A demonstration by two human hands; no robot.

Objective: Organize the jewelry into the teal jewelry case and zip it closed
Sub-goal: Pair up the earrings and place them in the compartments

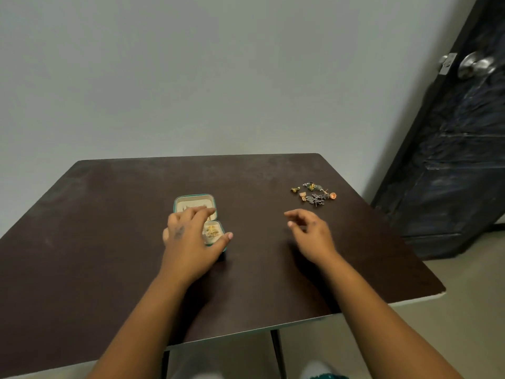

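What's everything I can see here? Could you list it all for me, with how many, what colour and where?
jewelry case: one, teal outside, cream inside, lying open near the middle of the table
gold jewelry: a small cluster, gold, in the case's nearer half
loose jewelry: a small pile, silver, gold and one orange piece, on the table's far right
table: one, dark brown, against the wall
door: one, dark, with a metal knob, at right
left hand: over the case, thumb at its right edge
right hand: fingers loosely curled, holding nothing, between the case and the loose jewelry
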